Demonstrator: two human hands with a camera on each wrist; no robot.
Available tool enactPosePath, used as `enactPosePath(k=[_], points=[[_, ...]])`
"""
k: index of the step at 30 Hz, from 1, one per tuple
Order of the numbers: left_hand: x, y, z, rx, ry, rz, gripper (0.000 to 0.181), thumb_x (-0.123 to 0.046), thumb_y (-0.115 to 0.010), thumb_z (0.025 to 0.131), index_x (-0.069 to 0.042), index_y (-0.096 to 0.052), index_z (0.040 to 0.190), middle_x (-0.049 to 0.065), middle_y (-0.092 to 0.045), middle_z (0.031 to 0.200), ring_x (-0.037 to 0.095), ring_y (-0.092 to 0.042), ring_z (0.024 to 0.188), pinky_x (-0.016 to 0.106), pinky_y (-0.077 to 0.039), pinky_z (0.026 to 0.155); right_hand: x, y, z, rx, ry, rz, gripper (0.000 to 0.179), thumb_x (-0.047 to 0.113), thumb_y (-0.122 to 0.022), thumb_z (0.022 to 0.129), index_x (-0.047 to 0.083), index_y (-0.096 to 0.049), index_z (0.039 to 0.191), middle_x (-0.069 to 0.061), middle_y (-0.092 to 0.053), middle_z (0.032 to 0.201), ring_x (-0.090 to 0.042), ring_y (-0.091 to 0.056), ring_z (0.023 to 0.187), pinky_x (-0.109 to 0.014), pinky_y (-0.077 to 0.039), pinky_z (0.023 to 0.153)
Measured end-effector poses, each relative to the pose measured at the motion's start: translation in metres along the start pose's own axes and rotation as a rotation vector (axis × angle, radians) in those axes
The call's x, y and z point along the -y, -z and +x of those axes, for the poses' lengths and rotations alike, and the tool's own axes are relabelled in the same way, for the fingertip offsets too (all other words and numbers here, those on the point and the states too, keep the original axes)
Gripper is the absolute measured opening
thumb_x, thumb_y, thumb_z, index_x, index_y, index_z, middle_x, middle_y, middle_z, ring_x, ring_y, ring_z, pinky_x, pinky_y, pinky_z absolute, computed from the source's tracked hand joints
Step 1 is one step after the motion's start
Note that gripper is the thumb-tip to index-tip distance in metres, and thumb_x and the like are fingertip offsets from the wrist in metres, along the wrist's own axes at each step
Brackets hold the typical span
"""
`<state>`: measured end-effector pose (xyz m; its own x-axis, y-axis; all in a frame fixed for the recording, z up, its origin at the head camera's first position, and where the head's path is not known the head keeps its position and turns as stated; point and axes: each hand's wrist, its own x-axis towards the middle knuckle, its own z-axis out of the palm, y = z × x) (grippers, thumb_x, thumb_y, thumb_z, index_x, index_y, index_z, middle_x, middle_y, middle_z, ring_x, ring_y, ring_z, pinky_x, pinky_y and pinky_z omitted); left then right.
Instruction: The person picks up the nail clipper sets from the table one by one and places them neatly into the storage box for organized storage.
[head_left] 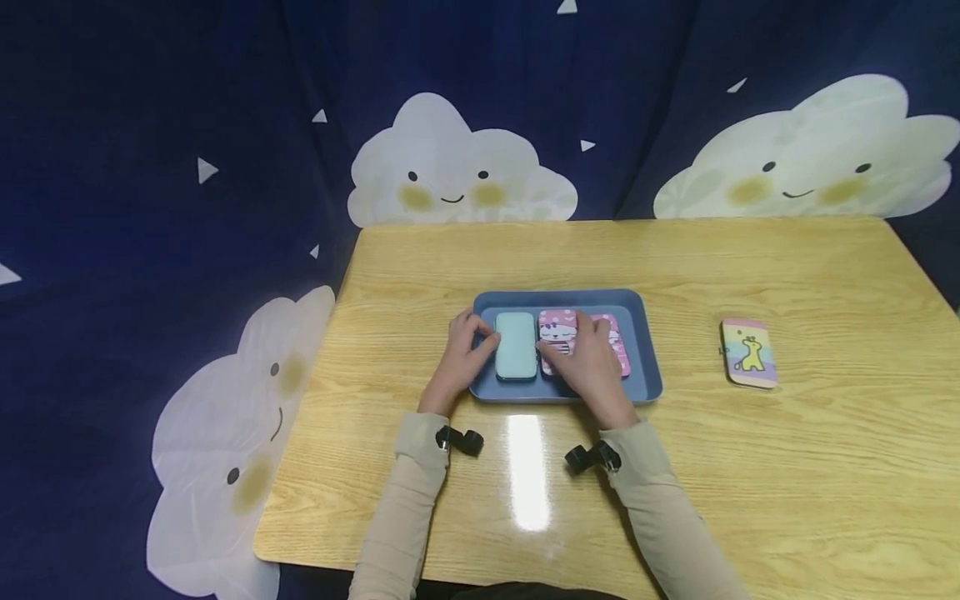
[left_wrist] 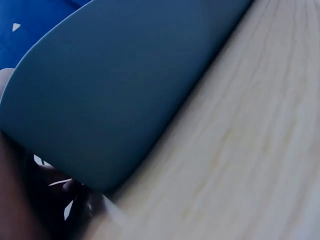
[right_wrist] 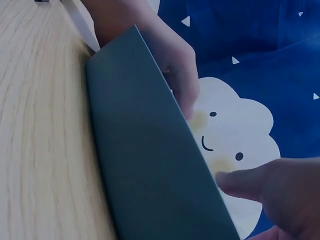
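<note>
A shallow blue tray (head_left: pixel 648 367) lies on the table with several flat tins inside. At its left side my left hand (head_left: pixel 459 354) reaches over the rim, thumb and forefinger tips at the left edge of a mint-green tin (head_left: pixel 516 346). My right hand (head_left: pixel 592 367) grips a pink tin with a white animal face (head_left: pixel 557 327), thumb along its left edge and fingers at its right. Partly hidden by that hand is another pink tin (head_left: pixel 618 350) to the right. The wrist views mostly show the tray's outer wall (left_wrist: pixel 115 90), with my right thumb (right_wrist: pixel 240 182) above the rim.
A pastel-striped tin with a yellow giraffe (head_left: pixel 752 354) lies on the wooden table (head_left: pixel 840 450), well right of the tray. Behind the table hangs a dark blue curtain (head_left: pixel 622 75) printed with clouds.
</note>
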<state>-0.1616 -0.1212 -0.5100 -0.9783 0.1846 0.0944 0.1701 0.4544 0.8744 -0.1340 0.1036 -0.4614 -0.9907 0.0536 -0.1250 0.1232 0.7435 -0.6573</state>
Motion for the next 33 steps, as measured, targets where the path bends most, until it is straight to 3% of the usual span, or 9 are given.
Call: enactPosePath(k=[4, 6, 9, 12, 15, 20, 27, 33], points=[[0.000, 0.000, 0.000, -0.003, 0.013, -0.015, 0.032, -0.018, -0.050, 0.099, -0.006, -0.055, 0.128, 0.018, -0.027, 0.158, 0.031, -0.017, 0.148, 0.049, -0.017, 0.119, -0.004, 0.005, 0.001, -0.064, 0.061, 0.015, 0.080, 0.043, -0.064, 0.092, -0.006, -0.035, 0.148, -0.032, -0.041, 0.136, -0.050, -0.053, 0.114, -0.062, -0.045, 0.095], [-0.001, -0.001, 0.000, -0.009, 0.024, -0.030, 0.045, -0.014, -0.045, 0.100, -0.007, -0.045, 0.144, 0.016, -0.026, 0.159, 0.029, -0.018, 0.148, 0.046, -0.016, 0.120, -0.007, 0.008, 0.001, -0.094, 0.100, 0.028, 0.072, 0.037, -0.063, 0.094, -0.007, -0.039, 0.145, -0.031, -0.048, 0.133, -0.048, -0.052, 0.118, -0.061, -0.043, 0.098], [0.000, -0.001, 0.001, -0.020, 0.043, -0.062, 0.056, -0.008, -0.040, 0.100, -0.009, -0.029, 0.156, 0.012, -0.023, 0.162, 0.024, -0.017, 0.149, 0.041, -0.015, 0.120, -0.011, 0.012, 0.002, -0.127, 0.169, 0.061, 0.061, 0.028, -0.061, 0.096, -0.010, -0.045, 0.141, -0.028, -0.057, 0.124, -0.043, -0.056, 0.112, -0.057, -0.046, 0.096], [0.001, -0.003, 0.002, -0.033, 0.045, -0.105, 0.060, -0.003, -0.037, 0.100, -0.010, -0.022, 0.158, 0.007, -0.020, 0.164, 0.019, -0.016, 0.150, 0.036, -0.013, 0.121, -0.017, 0.017, 0.003, -0.163, 0.238, 0.067, 0.049, 0.021, -0.059, 0.097, -0.008, -0.052, 0.136, -0.023, -0.063, 0.114, -0.036, -0.062, 0.095, -0.051, -0.051, 0.082], [0.002, -0.003, 0.003, -0.047, 0.038, -0.142, 0.062, 0.001, -0.037, 0.099, -0.010, -0.022, 0.158, 0.006, -0.020, 0.164, 0.017, -0.015, 0.150, 0.034, -0.013, 0.121, -0.023, 0.022, 0.003, -0.212, 0.313, 0.034, 0.039, 0.016, -0.058, 0.097, -0.003, -0.060, 0.131, -0.019, -0.068, 0.112, -0.032, -0.065, 0.090, -0.049, -0.052, 0.076], [0.003, -0.004, 0.003, -0.061, 0.050, -0.165, 0.062, 0.001, -0.038, 0.098, -0.012, -0.025, 0.158, 0.004, -0.022, 0.163, 0.016, -0.016, 0.149, 0.033, -0.013, 0.120, -0.033, 0.026, 0.005, -0.242, 0.401, -0.003, 0.034, 0.009, -0.056, 0.096, -0.003, -0.064, 0.127, -0.021, -0.067, 0.120, -0.037, -0.064, 0.108, -0.054, -0.050, 0.091], [0.002, -0.003, 0.003, -0.064, 0.069, -0.178, 0.063, -0.002, -0.040, 0.097, -0.013, -0.026, 0.158, 0.006, -0.024, 0.162, 0.019, -0.018, 0.149, 0.038, -0.015, 0.121, -0.041, 0.027, 0.008, -0.245, 0.446, 0.038, 0.036, 0.005, -0.057, 0.094, -0.004, -0.062, 0.129, -0.022, -0.065, 0.124, -0.038, -0.062, 0.112, -0.054, -0.048, 0.095], [-0.004, -0.001, 0.001, -0.069, 0.073, -0.185, 0.063, -0.002, -0.040, 0.097, -0.012, -0.027, 0.157, 0.008, -0.025, 0.162, 0.022, -0.019, 0.149, 0.038, -0.015, 0.120, -0.052, 0.033, 0.013, -0.325, 0.493, 0.051, 0.037, -0.002, -0.059, 0.089, -0.008, -0.062, 0.125, -0.025, -0.061, 0.129, -0.044, -0.054, 0.123, -0.056, -0.035, 0.109]])
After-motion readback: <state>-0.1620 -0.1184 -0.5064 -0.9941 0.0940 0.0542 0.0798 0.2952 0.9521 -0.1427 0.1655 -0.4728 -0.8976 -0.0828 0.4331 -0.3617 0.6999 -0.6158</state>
